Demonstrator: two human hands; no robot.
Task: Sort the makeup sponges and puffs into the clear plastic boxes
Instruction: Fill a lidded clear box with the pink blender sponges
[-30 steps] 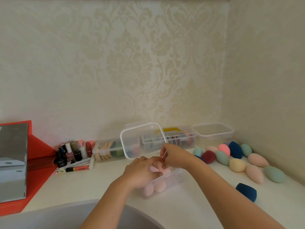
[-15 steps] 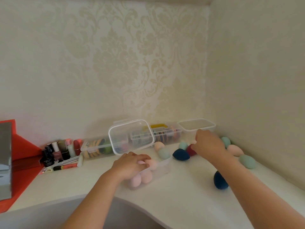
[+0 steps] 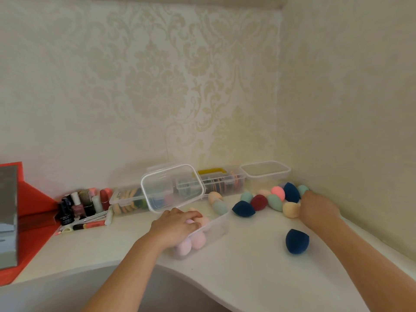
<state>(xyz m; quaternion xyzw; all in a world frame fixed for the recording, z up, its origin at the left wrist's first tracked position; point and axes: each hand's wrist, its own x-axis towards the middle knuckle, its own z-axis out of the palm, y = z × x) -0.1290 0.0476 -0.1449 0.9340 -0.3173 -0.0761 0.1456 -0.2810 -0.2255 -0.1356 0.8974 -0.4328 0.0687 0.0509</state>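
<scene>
Cream damask wallpaper [image 3: 180, 86] meeting above a white counter [image 3: 247, 273]

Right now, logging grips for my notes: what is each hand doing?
Left hand: fingers curled over the pink sponges in the clear box.
Right hand: among the loose sponges; fingers hidden, cannot be told.

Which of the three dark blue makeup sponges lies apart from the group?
The dark blue sponge nearest the camera, alone on the countertop; the other two sit in the cluster at the back.
</scene>
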